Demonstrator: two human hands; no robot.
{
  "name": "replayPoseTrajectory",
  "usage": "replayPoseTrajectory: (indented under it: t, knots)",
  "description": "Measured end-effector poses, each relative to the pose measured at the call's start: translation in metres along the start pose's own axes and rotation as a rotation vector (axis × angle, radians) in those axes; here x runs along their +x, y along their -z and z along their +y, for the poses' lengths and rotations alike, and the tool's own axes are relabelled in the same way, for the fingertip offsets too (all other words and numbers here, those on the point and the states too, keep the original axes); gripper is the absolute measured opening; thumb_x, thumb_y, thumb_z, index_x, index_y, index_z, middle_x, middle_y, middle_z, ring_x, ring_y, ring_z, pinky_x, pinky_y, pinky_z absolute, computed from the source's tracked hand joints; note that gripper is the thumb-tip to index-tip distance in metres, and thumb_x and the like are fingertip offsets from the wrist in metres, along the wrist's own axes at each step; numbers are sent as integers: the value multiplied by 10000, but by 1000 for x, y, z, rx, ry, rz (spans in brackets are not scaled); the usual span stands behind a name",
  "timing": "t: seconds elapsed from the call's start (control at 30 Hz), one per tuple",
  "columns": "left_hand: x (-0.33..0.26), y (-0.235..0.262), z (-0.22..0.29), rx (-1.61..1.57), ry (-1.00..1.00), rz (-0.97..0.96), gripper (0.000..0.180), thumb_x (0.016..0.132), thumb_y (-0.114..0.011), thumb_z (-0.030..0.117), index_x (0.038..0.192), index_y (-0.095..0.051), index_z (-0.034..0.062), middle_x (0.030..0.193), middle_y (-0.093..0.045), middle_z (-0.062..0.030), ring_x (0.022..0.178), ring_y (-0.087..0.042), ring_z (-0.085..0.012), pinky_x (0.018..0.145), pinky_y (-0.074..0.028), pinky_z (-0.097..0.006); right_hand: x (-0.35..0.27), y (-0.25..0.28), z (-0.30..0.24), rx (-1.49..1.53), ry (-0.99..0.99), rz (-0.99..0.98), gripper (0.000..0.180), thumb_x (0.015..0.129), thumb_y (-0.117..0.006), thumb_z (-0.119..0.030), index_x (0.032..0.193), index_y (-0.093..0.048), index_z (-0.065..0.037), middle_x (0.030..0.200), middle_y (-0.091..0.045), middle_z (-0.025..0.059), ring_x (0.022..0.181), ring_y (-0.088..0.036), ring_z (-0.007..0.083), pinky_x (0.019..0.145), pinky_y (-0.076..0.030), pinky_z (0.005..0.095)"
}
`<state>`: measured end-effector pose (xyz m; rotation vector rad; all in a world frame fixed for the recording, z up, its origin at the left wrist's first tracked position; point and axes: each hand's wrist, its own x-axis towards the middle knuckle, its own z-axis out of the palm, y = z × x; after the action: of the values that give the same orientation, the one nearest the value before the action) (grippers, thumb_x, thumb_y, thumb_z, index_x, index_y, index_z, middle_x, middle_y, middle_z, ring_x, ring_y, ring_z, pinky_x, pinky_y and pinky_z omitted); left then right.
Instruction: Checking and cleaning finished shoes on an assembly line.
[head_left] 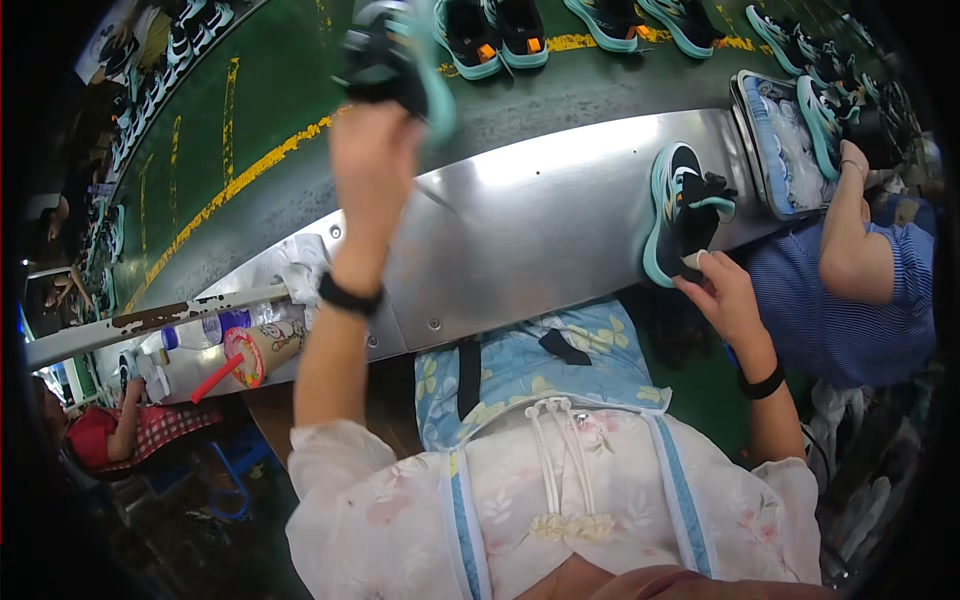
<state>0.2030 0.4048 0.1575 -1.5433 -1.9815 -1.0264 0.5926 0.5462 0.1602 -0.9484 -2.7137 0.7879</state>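
My left hand (375,160) is raised past the far edge of the metal worktop, closed around a black sneaker with a mint-green sole (385,65); both are smeared by motion. At the right of the worktop another black and mint sneaker (680,205) lies with its toe pointing away from me. My right hand (725,295) pinches this one at the heel end. Something small and pale shows at the fingertips there, too small to name. Black bands circle both of my wrists.
Rows of matching sneakers (490,35) stand on the green surface (270,110) beyond the metal worktop (510,230). A blue-lined bin (775,150) is at right, beside a person in stripes (820,300) holding a sneaker. A cup with a red straw (265,350) and a worn white bar (150,322) sit at left.
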Motion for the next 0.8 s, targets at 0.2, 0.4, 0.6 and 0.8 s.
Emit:
replayPoseTrajectory:
  t: [0.2, 0.4, 0.6, 0.8]
  knots:
    - [5, -14, -198, 524, 358, -380, 278, 784, -690, 219, 995, -665, 39, 974, -643, -168, 985, -567, -365, 853, -463, -436, 2, -27, -59, 44, 106, 22, 251, 736, -775, -187, 882, -608, -70, 677, -546, 86, 539, -562, 244, 488, -445, 345]
    - [-22, -41, -82, 261, 205, -62, 222, 820, -654, 142, 1020, -633, 50, 1042, -634, -124, 1009, -558, -332, 881, -420, -429, 3, -54, -85, 312, 8, -239, 308, 770, -758, -252, 1000, -642, -83, 714, -580, 74, 602, -599, 211, 548, -478, 314]
    - [-74, 2, 141, -720, 260, -576, 113, 795, -599, 33, 902, -633, 44, 872, -639, -80, 821, -589, -260, 771, -445, -345, 17, 22, -25, 688, -167, -180, 272, 780, -726, -89, 1047, -688, -52, 745, -640, 12, 592, -529, 57, 533, -412, 212]
    - [-116, -42, 178, -755, 98, -620, 109, 707, -630, 29, 783, -575, 84, 758, -549, -46, 758, -516, -249, 723, -353, -362, 66, -3, -26, 375, 166, -430, 620, 662, -790, -95, 1248, -591, -137, 851, -505, 22, 664, -466, 160, 597, -409, 285]
